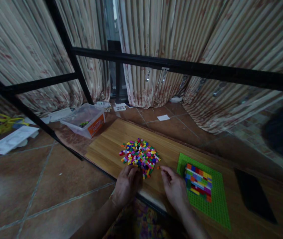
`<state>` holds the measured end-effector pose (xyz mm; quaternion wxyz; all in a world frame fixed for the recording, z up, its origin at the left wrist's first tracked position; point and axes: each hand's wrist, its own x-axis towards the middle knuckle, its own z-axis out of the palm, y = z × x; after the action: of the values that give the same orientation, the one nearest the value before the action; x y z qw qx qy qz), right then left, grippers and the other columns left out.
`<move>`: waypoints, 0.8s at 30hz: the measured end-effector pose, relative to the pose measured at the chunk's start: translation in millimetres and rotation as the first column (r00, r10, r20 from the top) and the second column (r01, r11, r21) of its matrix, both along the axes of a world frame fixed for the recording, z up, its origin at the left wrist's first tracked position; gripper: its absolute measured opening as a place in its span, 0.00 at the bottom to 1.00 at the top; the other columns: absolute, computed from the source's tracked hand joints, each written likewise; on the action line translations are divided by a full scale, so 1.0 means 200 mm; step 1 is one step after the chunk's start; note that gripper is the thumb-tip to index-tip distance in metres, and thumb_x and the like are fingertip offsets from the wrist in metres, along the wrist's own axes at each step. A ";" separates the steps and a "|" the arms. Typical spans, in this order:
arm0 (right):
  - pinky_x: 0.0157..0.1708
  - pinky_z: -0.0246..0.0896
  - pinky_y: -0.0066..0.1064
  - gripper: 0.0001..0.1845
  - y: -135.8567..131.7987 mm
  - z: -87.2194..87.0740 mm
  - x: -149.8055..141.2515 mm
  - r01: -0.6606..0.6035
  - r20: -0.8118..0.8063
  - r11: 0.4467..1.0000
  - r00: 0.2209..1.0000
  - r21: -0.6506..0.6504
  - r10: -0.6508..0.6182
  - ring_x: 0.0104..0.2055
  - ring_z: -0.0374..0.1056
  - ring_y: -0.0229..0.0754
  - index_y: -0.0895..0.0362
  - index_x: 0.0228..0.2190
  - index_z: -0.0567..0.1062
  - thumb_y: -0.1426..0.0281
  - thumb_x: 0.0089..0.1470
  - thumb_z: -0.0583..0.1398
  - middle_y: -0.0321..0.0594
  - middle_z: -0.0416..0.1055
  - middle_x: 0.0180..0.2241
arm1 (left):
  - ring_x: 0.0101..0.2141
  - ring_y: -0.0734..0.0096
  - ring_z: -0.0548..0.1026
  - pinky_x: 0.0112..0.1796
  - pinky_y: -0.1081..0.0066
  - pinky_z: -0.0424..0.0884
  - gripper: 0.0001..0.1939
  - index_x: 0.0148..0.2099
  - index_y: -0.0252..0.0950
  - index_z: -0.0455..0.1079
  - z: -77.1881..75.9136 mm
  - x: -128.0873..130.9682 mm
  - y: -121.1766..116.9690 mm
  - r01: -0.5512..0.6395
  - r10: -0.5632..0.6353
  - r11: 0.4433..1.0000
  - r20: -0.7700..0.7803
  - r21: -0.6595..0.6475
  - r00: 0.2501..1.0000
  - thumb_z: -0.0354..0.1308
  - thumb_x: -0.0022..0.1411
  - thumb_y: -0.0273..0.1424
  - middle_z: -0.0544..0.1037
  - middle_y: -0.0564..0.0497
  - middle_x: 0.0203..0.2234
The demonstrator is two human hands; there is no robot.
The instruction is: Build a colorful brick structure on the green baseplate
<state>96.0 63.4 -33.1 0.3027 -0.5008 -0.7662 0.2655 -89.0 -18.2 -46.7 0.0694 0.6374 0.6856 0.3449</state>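
A heap of small multicoloured toy bricks [141, 152] lies on the wooden board [108, 141]. At the heap's near edge is my left hand [128, 184], its fingers curled together; whatever is between them is hidden. My right hand [175, 186] is just right of the heap, thumb and fingers pinched, with a small orange toy brick [158, 168] at the tips. To the right of that hand lies a green baseplate [217, 205]. On it sits a block of joined bricks [198, 182] in many colours, laid in rows.
A black flat panel [254, 196] lies on the board's right end. Beyond its left end stands a clear plastic box [81, 121] with an orange label and a few bricks inside. A black metal frame [156, 61] crosses in front of striped curtains [153, 33]. White paper [163, 118] lies on the tiled floor.
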 end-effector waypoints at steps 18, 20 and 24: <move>0.50 0.58 0.33 0.15 0.56 0.01 -0.54 -0.560 0.370 0.826 0.781 0.060 0.503 0.47 0.65 0.41 0.53 0.39 0.76 0.79 0.53 0.56 0.39 0.70 0.41 | 0.46 0.68 0.73 0.48 0.67 0.71 0.13 0.49 0.39 0.68 0.02 -0.09 0.06 0.095 -0.077 0.995 0.297 -0.044 0.952 0.50 0.64 0.27 0.73 0.46 0.45; 0.48 0.58 0.34 0.11 0.55 0.01 -0.51 -0.551 0.372 0.831 0.788 0.072 0.491 0.45 0.65 0.41 0.54 0.36 0.76 0.77 0.53 0.57 0.39 0.70 0.38 | 0.46 0.68 0.73 0.47 0.68 0.71 0.12 0.48 0.39 0.68 0.02 -0.10 0.06 0.085 -0.063 0.995 0.320 -0.058 0.945 0.50 0.64 0.27 0.73 0.47 0.45; 0.45 0.60 0.33 0.09 0.49 0.02 -0.43 -0.497 0.316 0.866 0.831 0.055 0.457 0.42 0.66 0.41 0.54 0.35 0.76 0.75 0.54 0.58 0.39 0.71 0.37 | 0.43 0.69 0.73 0.45 0.68 0.71 0.11 0.47 0.39 0.68 0.02 -0.11 0.08 0.061 -0.028 0.995 0.350 -0.084 0.936 0.48 0.64 0.27 0.74 0.47 0.43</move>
<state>10.1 161.9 -29.9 0.1430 -0.3053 -0.9192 0.2034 -111.4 -2.5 -42.0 0.2271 0.5777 0.6631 0.4182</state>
